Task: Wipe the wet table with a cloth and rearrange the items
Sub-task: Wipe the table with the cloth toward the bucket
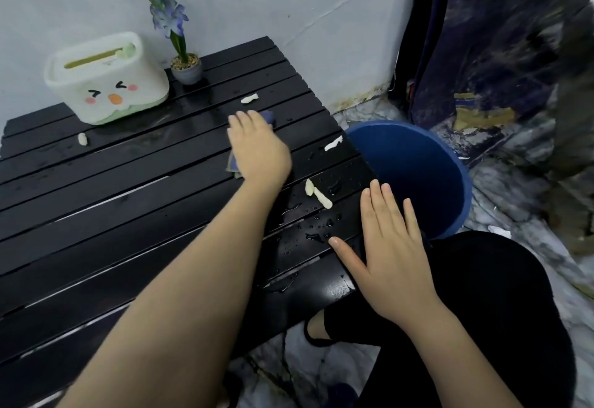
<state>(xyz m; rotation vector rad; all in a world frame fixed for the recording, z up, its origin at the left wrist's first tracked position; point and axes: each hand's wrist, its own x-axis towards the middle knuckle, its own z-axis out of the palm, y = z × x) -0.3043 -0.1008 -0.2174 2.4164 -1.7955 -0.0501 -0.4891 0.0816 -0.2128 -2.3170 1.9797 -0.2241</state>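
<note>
Black slats of the low table (135,214) run out from a pale wall, beaded with water near the right edge, where a blue bucket (418,176) stands on the floor just beside it. The left hand (257,147) lies flat with straight fingers on a dark blue cloth (267,116), pressing it to the middle slats; most of the cloth is hidden beneath the palm, so its spread is hard to judge. The right hand (389,246) rests spread and relaxed on the table's right edge, holding nothing. Wiping looks to be the step in hand. Pale scraps (318,195) and droplets lie between the hands, so the next sweep likely needs to come rightward, toward the bucket. A tissue box (109,82) and flower pot (186,68) stand at the back, not yet rearranged.
</note>
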